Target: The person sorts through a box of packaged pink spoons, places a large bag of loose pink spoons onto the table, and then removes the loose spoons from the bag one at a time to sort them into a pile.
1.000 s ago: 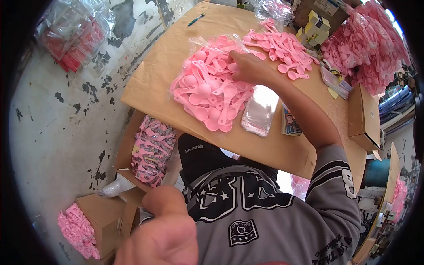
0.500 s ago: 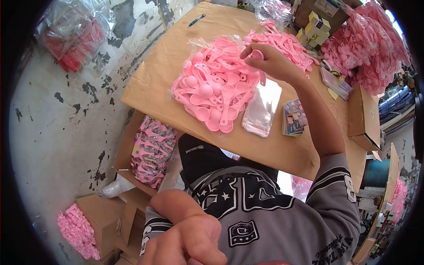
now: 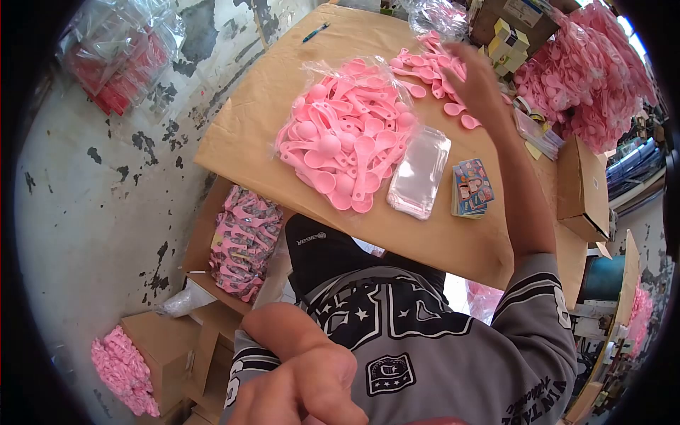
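Observation:
My right hand (image 3: 476, 81) is over the loose pink measuring spoons (image 3: 432, 67) at the back of the table, fingers apart and nothing visible in them. Left of it, a clear plastic bag holds a big heap of pink spoons (image 3: 347, 138). Beside the heap lies a stack of clear plastic sleeves (image 3: 419, 173), and to its right a small stack of printed cards (image 3: 472, 188). My left hand (image 3: 304, 382) is bent close to my chest at the bottom of the view; its fingers are mostly hidden.
A brown-covered table (image 3: 248, 134) carries a pen (image 3: 316, 32). More bagged pink spoons (image 3: 567, 71) and a cardboard box (image 3: 584, 188) are on the right. Below left, an open carton holds packed spoons (image 3: 246, 244). A peeling wall (image 3: 106, 212) stands left.
My right hand has moved back and right, from the bagged heap to the loose spoons. The pink spoon it held no longer shows in it. My left hand has barely moved.

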A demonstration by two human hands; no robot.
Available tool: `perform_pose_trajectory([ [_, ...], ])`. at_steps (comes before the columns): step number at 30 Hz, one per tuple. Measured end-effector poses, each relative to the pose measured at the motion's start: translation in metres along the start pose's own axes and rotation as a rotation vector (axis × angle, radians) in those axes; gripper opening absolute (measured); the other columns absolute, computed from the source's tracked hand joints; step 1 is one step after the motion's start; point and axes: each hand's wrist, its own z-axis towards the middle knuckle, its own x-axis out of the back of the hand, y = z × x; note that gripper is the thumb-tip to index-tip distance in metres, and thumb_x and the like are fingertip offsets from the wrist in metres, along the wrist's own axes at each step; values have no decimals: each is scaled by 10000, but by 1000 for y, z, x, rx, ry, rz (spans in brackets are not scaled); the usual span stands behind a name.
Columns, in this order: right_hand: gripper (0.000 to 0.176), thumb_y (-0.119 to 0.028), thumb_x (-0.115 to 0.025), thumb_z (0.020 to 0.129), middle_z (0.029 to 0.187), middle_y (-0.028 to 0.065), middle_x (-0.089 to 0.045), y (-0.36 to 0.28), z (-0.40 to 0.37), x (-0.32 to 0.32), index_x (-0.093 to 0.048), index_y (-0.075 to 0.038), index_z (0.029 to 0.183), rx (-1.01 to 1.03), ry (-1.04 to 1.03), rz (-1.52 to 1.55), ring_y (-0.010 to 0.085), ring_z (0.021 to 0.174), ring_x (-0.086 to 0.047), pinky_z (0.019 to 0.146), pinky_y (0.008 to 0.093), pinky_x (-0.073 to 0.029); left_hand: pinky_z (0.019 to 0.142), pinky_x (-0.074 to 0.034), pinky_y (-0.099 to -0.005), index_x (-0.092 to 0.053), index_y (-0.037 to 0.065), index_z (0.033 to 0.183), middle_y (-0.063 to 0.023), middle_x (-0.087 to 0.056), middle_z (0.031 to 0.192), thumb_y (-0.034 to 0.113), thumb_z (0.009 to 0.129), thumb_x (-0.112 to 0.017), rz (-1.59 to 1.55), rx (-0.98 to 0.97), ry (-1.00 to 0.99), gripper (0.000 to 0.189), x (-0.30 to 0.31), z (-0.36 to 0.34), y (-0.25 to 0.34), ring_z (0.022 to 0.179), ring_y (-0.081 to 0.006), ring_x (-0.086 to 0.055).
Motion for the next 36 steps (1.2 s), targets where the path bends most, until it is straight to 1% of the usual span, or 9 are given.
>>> perform_pose_trajectory([
  [2, 260, -111, -782, 1002, 1097, 163, -794, -43, -6, -3, -746, -24, 1244, -169, -245, 463, 266, 981, -776, 861, 403, -610, 623, -384, -301, -657, 206, 901, 77, -544, 852, 78, 1007, -712, 23, -11, -7, 176, -1, -3, 0, 697, -108, -501],
  [4, 208, -131, -776, 1032, 1043, 83, -798, -68, -10, -13, -761, -18, 1206, -149, -458, 533, 148, 870, -722, 782, 328, -584, 630, -396, -304, -651, 194, 887, 72, -543, 855, 69, 1004, -710, -3, -19, 40, 182, -6, -6, -2, 699, -112, -502],
  [7, 295, -234, -793, 1019, 1035, 156, -793, -79, -23, -44, -731, 8, 1175, -72, -548, 341, 283, 934, -777, 797, 426, -606, 634, -402, -299, -644, 182, 874, 60, -559, 839, 64, 991, -717, -41, 11, -2, 182, -7, -4, -2, 703, -114, -503],
  [10, 371, -314, -784, 1007, 1038, 202, -783, -89, -33, -67, -685, -8, 1191, -7, -403, -26, 371, 1018, -760, 843, 517, -589, 596, -397, -307, -626, 170, 864, 37, -584, 765, 60, 989, -716, -268, 239, -115, 189, 4, 8, 3, 636, -135, -487],
  [18, 349, -284, -757, 997, 1106, 209, -730, -90, -19, -75, -658, -27, 1211, -126, -546, 28, 430, 1099, -709, 900, 538, -562, 489, -347, -337, -530, 191, 967, -27, -570, 632, 109, 1064, -701, -333, 457, 135, 213, 0, 0, 30, 505, -167, -418],
  [25, 231, -169, -649, 1071, 1204, 214, -686, -82, -22, -67, -681, 4, 1220, 66, -421, -124, 415, 1149, -672, 995, 515, -529, 490, -339, -369, -492, 204, 1058, -32, -581, 622, 87, 1063, -714, -310, 319, 90, 251, 12, -4, 24, 499, -167, -413],
  [32, 231, -168, -644, 1091, 1068, 248, -699, -78, 4, -13, -730, 19, 1197, -3, -433, 188, 457, 1028, -677, 928, 515, -538, 491, -316, -380, -497, 207, 1117, -44, -599, 620, 242, 1132, -637, -410, 425, -8, 145, 17, 10, 18, 477, -187, -394],
  [35, 256, -199, -627, 1126, 849, 78, -662, -75, 23, 31, -719, 26, 1203, -297, -622, 319, 216, 802, -663, 759, 389, -541, 487, -312, -385, -505, 205, 1142, -54, -599, 620, 262, 1137, -628, -403, 483, 35, 136, 17, 5, 25, 479, -200, -411],
  [36, 261, -192, -615, 1116, 844, 121, -676, -67, 24, 36, -725, 30, 1197, -371, -600, 378, 266, 790, -663, 769, 403, -541, 485, -312, -385, -507, 203, 1146, -57, -599, 619, 261, 1137, -627, -429, 460, -15, 134, 19, 11, 16, 481, -204, -418],
])
